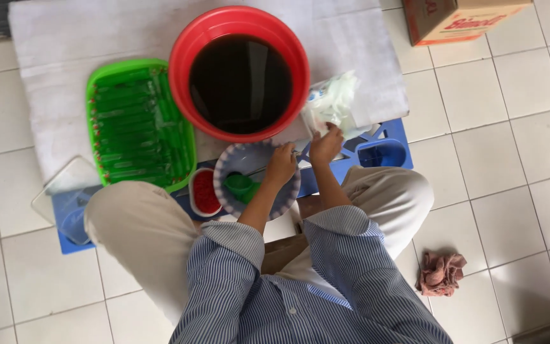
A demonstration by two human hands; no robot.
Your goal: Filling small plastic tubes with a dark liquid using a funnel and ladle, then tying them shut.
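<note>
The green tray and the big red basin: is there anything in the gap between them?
Nothing. In the head view the green tray of filled tubes lies right against the red basin, with only a sliver of white mat showing.

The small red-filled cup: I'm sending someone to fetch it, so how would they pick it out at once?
Start at the big red plastic basin of dark liquid on the white mat. Below it stands a striped round bowl holding a green funnel; the small white cup filled with red bits sits against that bowl's left side, beside the green tray of filled tubes. It is the smallest round container there.
</note>
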